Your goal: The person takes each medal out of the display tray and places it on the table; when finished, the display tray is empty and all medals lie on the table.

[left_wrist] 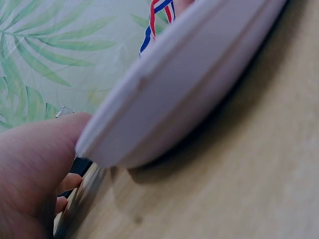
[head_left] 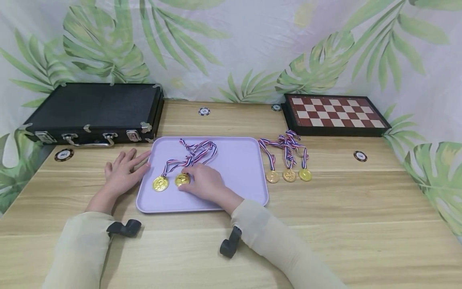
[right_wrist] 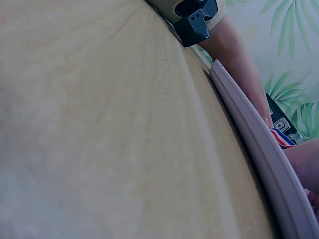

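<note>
On a lavender tray (head_left: 238, 168) lie two gold medals with striped red, white and blue ribbons (head_left: 177, 162). My right hand (head_left: 205, 182) reaches over the tray's front edge and pinches the right-hand medal (head_left: 182, 180) between thumb and fingers. Just left of it lies the other medal (head_left: 160, 183), flat on the tray. With fingers spread, my left hand (head_left: 124, 172) rests at the tray's left rim, fingertips right against it. In the left wrist view the left thumb (left_wrist: 45, 149) meets the tray's side wall (left_wrist: 164, 104).
Three more medals (head_left: 289, 175) with bunched ribbons lie right of the tray. A black case (head_left: 94, 106) stands at the back left, a checkered board (head_left: 335, 112) at the back right. Several poker chips, one (head_left: 64, 155) at the left, are scattered on the wooden table (head_left: 325, 216).
</note>
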`<state>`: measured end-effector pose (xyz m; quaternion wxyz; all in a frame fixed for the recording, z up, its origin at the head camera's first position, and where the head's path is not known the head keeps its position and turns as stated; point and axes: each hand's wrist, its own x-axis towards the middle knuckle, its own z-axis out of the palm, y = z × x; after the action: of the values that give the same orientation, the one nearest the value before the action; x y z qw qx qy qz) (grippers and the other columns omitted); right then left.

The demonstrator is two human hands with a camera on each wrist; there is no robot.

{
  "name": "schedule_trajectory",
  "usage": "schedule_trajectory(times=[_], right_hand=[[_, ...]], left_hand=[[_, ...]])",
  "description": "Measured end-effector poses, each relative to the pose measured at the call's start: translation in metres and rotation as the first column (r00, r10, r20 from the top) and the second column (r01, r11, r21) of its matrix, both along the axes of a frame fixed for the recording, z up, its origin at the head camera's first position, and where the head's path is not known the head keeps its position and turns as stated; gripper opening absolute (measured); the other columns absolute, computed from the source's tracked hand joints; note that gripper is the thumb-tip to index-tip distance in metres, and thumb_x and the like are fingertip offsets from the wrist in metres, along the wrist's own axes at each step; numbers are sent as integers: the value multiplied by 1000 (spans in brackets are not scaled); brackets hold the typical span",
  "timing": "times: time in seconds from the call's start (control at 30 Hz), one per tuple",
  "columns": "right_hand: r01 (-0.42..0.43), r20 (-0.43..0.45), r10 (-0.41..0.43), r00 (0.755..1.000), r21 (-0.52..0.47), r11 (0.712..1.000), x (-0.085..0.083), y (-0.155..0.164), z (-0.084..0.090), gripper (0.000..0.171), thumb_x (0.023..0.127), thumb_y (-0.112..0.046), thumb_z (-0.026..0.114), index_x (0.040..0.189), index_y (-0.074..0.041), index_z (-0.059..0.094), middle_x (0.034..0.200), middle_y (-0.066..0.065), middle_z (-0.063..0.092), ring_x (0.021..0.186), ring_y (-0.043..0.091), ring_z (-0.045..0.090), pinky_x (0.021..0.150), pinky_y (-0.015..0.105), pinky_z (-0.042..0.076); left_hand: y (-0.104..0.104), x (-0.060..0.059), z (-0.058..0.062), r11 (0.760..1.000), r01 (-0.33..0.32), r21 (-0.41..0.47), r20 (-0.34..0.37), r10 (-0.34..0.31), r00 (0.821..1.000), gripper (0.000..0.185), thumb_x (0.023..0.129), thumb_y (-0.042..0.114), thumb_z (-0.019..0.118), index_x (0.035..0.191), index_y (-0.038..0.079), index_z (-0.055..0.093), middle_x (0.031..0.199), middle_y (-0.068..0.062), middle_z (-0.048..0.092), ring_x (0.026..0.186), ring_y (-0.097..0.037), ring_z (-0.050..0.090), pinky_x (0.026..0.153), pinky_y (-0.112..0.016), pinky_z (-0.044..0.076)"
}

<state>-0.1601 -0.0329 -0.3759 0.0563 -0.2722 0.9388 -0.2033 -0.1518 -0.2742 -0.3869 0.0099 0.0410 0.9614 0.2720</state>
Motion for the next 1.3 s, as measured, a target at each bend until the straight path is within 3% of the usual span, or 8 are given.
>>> schedule_trajectory(times=[0.27,0.37,0.53,0.63,0.77,0.93,1.1,1.3], right_hand=[[-72,34,72,997,-6,997,3,16,1,39,71,-37,68,105,-23,56,98,-3,52,89,10,49,69,24,41],[-137,36,139,990,-50,989,5,28,2,37,72,-30,69,104,-21,53,92,-2,48,80,10,47,65,23,39],[-235,32,243,969,-158,959,6,49,0,37,76,-17,65,109,-15,49,96,-1,53,84,11,50,76,23,39],[-228,43,243,969,-225,947,4,64,1,39,77,-13,64,112,-12,47,82,-1,57,71,10,52,69,22,41],[-138,100,178,979,-323,936,4,89,14,49,75,-10,66,117,-11,43,63,-3,51,54,9,47,52,22,41],[-52,122,118,986,-443,895,4,122,41,53,72,-4,68,115,-8,37,63,-2,52,53,11,46,48,23,40],[-62,42,101,994,-543,838,4,154,68,46,69,2,69,108,-2,44,62,2,53,49,13,44,42,22,36],[-80,11,115,993,-652,754,2,187,101,50,69,10,65,115,2,48,65,9,54,48,14,44,41,20,37]], left_hand=[[-1,0,-1,1000,1,4,-7,-1,1000,54,89,45,36,133,14,33,137,-28,12,123,-45,-5,86,-62,-13],[-2,0,-1,1000,3,4,-11,-3,1000,54,89,45,36,133,14,34,137,-28,11,123,-45,-6,86,-61,-13],[-2,-1,0,1000,0,-6,-8,0,1000,53,89,44,36,133,15,33,137,-28,11,123,-45,-7,86,-61,-14],[-2,-1,-1,1000,5,-8,-6,-5,1000,54,89,45,35,133,15,33,137,-28,11,123,-45,-7,86,-62,-13],[-1,-1,-2,1000,13,-5,-17,-13,1000,53,89,44,36,133,15,33,137,-28,12,123,-45,-5,86,-62,-11],[-2,-2,-2,1000,12,0,-29,-12,1000,52,89,42,37,133,15,33,136,-28,13,123,-45,-4,86,-62,-11],[-2,-2,-2,1000,11,-3,-18,-11,1000,52,89,43,37,133,15,33,137,-28,12,123,-45,-5,86,-63,-11],[-2,-1,-2,1000,9,-3,-5,-9,1000,52,89,43,36,134,15,32,137,-28,12,123,-45,-6,86,-62,-12]])
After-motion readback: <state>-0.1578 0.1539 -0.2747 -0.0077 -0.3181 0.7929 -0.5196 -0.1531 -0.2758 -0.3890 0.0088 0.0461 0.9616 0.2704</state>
